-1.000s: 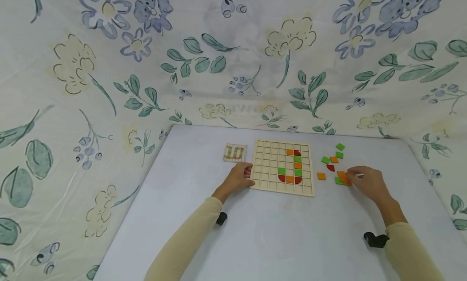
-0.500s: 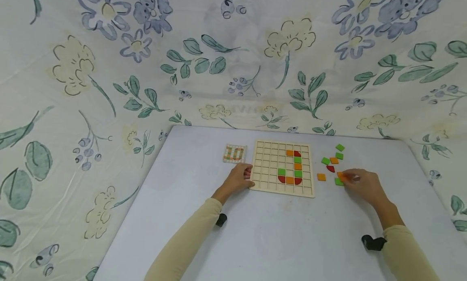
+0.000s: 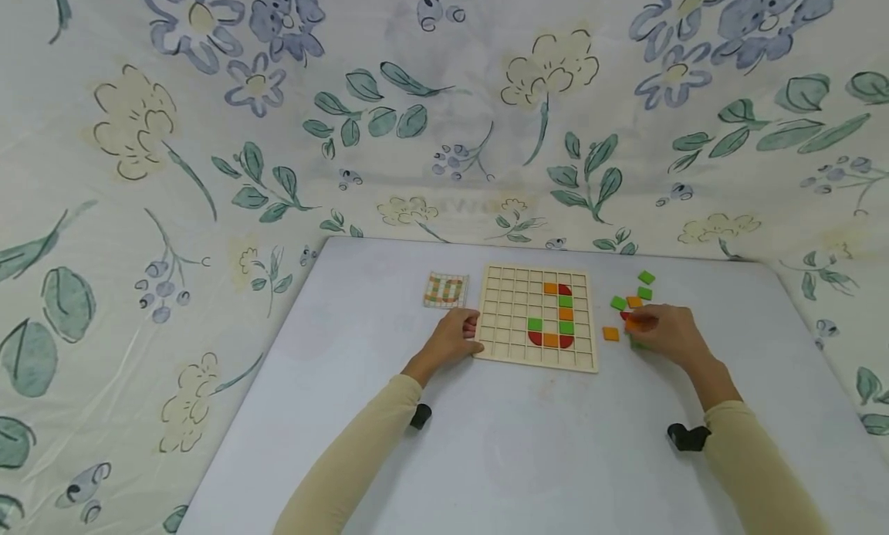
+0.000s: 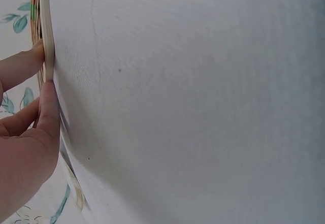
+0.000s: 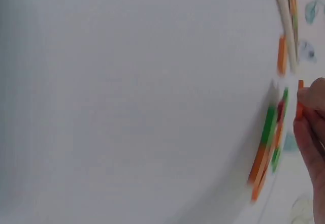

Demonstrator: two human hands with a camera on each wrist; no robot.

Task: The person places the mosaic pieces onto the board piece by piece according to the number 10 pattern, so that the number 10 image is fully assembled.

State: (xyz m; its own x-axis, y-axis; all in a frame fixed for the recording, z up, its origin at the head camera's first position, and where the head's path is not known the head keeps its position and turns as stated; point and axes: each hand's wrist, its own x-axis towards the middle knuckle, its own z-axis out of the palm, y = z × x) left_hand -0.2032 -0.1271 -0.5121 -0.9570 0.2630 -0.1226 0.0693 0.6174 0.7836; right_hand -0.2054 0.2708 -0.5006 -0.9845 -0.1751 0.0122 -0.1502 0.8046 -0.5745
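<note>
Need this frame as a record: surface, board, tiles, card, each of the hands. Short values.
surface: white table
board: wooden grid board, flat on table
placed tiles: nine; three red, three green, three orange
loose tiles: right of board; red, green, orange; some partly hidden
card: patterned card, left of board
left hand: holds board's left edge
right hand: pinches orange tile, off the board

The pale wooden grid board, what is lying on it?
Three orange squares, three green squares and three red quarter-round pieces lie on the board; the cells beneath them are covered.
</note>
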